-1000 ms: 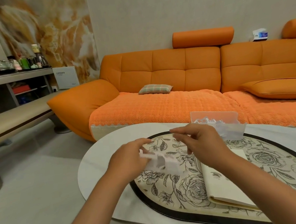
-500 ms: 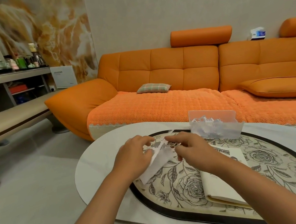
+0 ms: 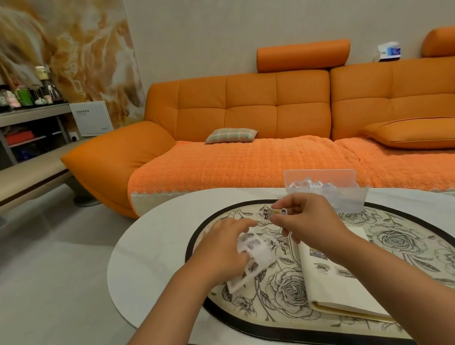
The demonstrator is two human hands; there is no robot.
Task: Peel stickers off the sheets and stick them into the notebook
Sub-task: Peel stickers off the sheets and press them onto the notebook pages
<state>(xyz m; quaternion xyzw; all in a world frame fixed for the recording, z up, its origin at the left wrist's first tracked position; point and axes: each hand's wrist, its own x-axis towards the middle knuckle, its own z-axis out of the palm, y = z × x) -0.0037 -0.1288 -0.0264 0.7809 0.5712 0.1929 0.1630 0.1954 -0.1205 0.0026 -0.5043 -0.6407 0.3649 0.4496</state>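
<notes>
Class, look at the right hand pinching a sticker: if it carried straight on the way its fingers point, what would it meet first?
Probably the left hand, which holds the sticker sheet just ahead of the right hand and its pinched sticker; depth is unclear.

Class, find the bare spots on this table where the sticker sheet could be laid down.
Free: the white table left of the mat; the mat's right part, between notebook and black rim. Crowded: the middle, where left hand, right hand, sticker sheet and clear box bunch.
</notes>
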